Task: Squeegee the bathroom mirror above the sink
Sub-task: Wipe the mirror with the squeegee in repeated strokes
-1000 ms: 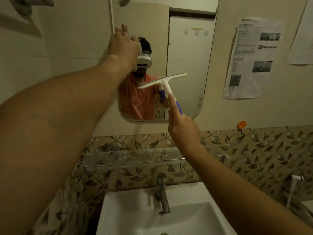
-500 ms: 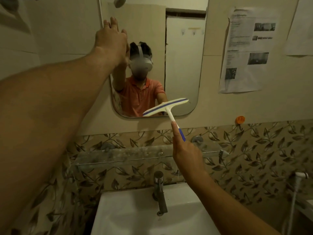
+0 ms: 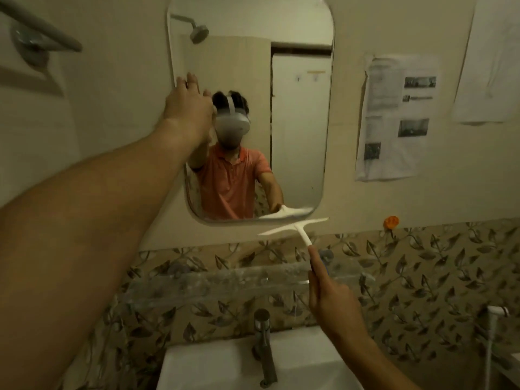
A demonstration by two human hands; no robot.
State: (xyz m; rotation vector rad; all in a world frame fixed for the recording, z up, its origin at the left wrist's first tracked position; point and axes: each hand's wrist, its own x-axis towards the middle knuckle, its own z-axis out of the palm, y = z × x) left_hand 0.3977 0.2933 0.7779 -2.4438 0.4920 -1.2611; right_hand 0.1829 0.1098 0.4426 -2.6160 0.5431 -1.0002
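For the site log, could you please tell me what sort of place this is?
A bathroom, most likely: a wall mirror reflecting a shower head, above a white sink with a tap.

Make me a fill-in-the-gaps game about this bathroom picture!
The left hand touches the ____.
The right hand holds the white ____ by its handle.
The little wall hook is ____.
The faucet stands over the white ____.
Missing words: mirror, squeegee, orange, sink.
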